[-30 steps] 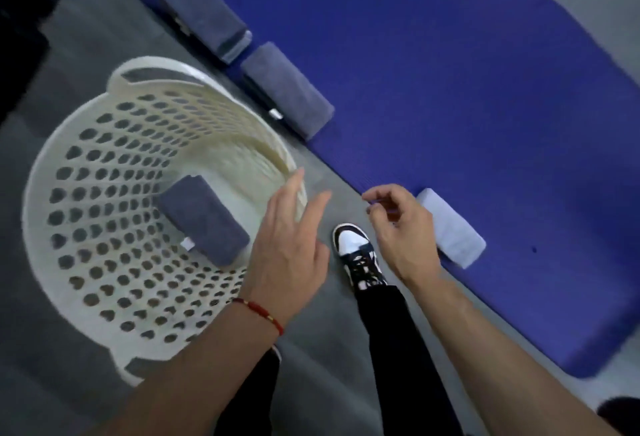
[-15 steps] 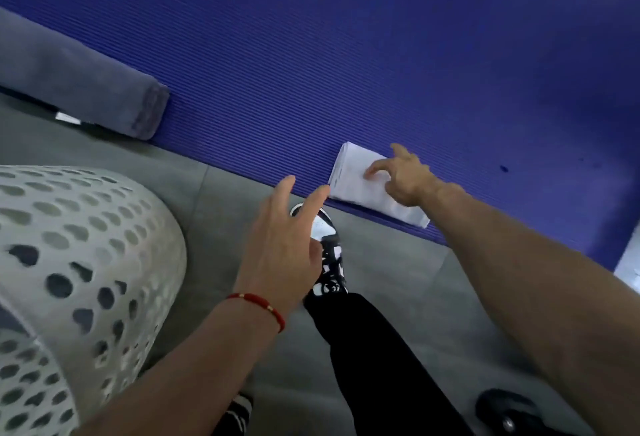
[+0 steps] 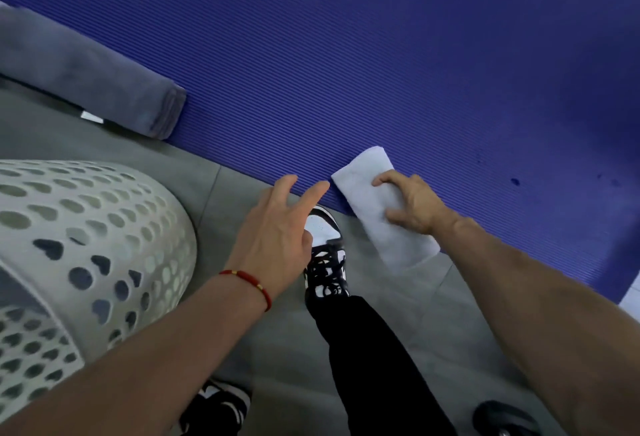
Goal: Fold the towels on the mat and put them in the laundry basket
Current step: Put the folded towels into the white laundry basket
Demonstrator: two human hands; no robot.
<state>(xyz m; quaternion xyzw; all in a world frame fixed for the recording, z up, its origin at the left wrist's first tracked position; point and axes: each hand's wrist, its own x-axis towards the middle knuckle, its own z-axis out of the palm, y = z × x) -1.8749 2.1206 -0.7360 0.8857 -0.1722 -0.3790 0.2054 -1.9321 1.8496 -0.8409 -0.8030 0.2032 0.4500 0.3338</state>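
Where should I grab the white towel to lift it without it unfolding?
Across its middle, from above. The white towel is a long folded strip lying half on the mat, half on the floor. The right hand already grips it there, fingers over one long edge, thumb over the other, which should keep the layers pinched together.

Quick count: two folded towels, one dark grey terry one (image 3: pixel 104 82) and one small white one (image 3: pixel 377 207). One white perforated plastic laundry basket (image 3: pixel 86 245), one ribbed blue foam mat (image 3: pixel 381 54), two bare hands, left (image 3: pixel 277 234) and right (image 3: pixel 412 201), plus one red cord bracelet (image 3: pixel 247 281).
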